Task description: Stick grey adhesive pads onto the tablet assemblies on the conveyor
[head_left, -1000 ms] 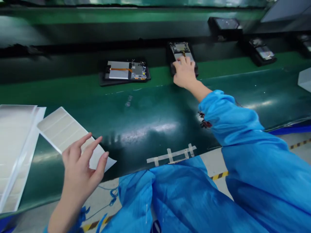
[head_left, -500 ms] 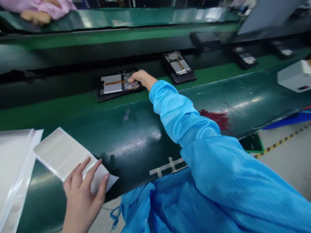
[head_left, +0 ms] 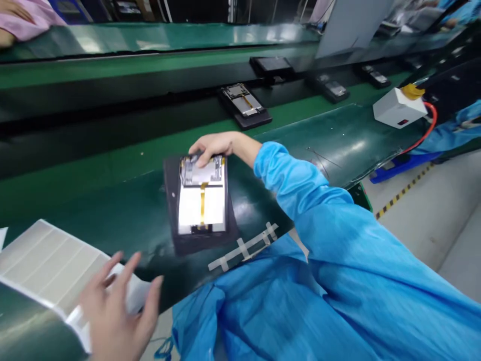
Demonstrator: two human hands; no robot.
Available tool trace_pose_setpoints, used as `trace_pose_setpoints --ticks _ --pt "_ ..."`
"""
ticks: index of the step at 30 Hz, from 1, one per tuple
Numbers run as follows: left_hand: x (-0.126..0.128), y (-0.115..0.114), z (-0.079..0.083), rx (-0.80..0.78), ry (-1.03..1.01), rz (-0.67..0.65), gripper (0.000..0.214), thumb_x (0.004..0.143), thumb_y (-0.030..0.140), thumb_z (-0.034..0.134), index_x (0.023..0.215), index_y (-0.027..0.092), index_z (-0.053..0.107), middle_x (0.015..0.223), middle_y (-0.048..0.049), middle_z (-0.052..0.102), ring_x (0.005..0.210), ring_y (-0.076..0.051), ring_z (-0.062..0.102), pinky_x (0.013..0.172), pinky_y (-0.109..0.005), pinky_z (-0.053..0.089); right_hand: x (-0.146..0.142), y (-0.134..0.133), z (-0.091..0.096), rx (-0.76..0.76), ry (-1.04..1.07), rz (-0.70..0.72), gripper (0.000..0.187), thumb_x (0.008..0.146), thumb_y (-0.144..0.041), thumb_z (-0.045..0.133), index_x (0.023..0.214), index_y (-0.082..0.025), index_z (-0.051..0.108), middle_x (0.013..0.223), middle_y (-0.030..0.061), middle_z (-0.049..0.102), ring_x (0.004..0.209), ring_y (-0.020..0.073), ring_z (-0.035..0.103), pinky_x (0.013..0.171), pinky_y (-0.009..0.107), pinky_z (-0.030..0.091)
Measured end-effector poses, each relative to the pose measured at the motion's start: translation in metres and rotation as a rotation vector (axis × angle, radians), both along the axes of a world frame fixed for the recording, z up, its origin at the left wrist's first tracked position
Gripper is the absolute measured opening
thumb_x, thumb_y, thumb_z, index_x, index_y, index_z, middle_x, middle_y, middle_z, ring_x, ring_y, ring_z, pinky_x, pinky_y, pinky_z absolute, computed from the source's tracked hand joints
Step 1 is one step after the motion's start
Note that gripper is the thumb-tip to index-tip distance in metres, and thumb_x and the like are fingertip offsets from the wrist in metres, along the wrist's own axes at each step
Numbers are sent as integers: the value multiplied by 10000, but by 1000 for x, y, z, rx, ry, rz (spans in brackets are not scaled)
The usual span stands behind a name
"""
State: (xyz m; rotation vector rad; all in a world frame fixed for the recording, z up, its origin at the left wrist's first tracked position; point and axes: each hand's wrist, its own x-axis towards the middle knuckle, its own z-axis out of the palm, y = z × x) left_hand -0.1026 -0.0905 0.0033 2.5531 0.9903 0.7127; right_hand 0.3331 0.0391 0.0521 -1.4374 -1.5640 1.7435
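My right hand [head_left: 214, 148] grips the top end of an opened tablet [head_left: 202, 200], its thumb on the circuit board side. The tablet shows a silver battery and an orange ribbon cable. Beneath it is a black foam pad [head_left: 173, 220], over the green bench near me. My left hand [head_left: 118, 311], slightly blurred, has its fingers spread above a sheet of pale rectangular labels [head_left: 52, 260]. Part of the sheet is hidden behind the hand, and its near edge curls up. Whether the fingertips touch the sheet I cannot tell.
Another opened tablet [head_left: 246, 103] lies on its pad on the conveyor [head_left: 112, 120], with several more devices farther right. A white box with a yellow top [head_left: 400, 108] stands on the bench at right. Pale tape strips [head_left: 242, 248] mark the near edge. A person's pink sleeve [head_left: 33, 17] shows at upper left.
My right hand has brought the tablet and its pad from the conveyor onto the bench, turning them lengthwise toward me. My left hand has shifted slightly down; the view has swung right.
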Motion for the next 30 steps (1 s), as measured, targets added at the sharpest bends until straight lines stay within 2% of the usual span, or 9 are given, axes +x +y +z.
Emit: trace_pose_setpoints --ticks 5,8,10,13,15,17,22,25,30 --pt "66 -22 -15 76 199 -258 802 1004 363 752 1713 360 379 1737 -254 331 1526 -588 418 1125 -784 477 -62 11 -20 212 -243 83 192 829 13 847 967 -67 741 782 -70 716 826 127 694 719 221 542" --pt "79 -25 -26 122 283 -218 654 1012 315 741 1630 277 530 1713 -286 369 1521 -596 429 1109 -787 495 -79 4 -7 505 -369 -46 263 789 19 865 965 -129 738 1173 -12 690 1235 193 572 776 208 469" --pt "82 -23 -30 132 265 -182 597 1010 262 734 1589 270 591 1719 -276 374 1528 -596 426 1133 -794 482 -66 -24 12 655 -394 -118 218 873 -62 827 1033 -170 727 1365 -10 608 1395 225 453 806 214 455" --pt "85 -17 -34 102 202 -163 661 998 230 744 1625 339 563 1773 -220 322 1569 -596 374 1190 -820 430 -15 -96 39 994 -521 -195 57 1042 -249 676 1053 -195 693 1231 -12 656 1297 213 578 836 269 487" --pt "88 -16 -35 74 175 -157 742 991 232 753 1668 393 497 1812 -172 268 1590 -601 339 1218 -845 388 25 -151 44 1078 -616 -348 177 1108 -264 535 1005 -233 677 1110 13 694 1164 203 645 914 361 540" --pt "91 -17 -32 52 139 -150 823 974 243 773 1704 410 430 1830 -141 236 1598 -610 316 1238 -860 353 56 -204 33 989 -749 -532 176 1060 -185 549 938 -246 659 1003 46 694 1003 224 646 962 435 541" --pt "99 -24 -12 58 36 -172 870 944 223 792 1707 412 420 1790 -121 324 1594 -584 346 1252 -831 357 65 -287 -34 641 -1040 -400 143 992 -183 590 1031 -227 720 1070 110 675 1069 321 586 935 507 470" --pt "107 -26 -2 69 14 -204 831 937 198 787 1672 429 474 1751 -120 387 1576 -565 392 1235 -841 371 48 -296 -57 566 -1163 -343 154 1006 -220 627 1127 -203 721 1205 151 665 1157 355 543 923 484 420" --pt "119 -33 -1 62 -10 -233 690 934 173 779 1561 390 590 1677 -131 489 1565 -523 431 1224 -821 400 43 -285 -66 520 -1202 -261 199 1073 -173 499 1048 -179 696 1124 154 683 1108 330 519 909 439 346"
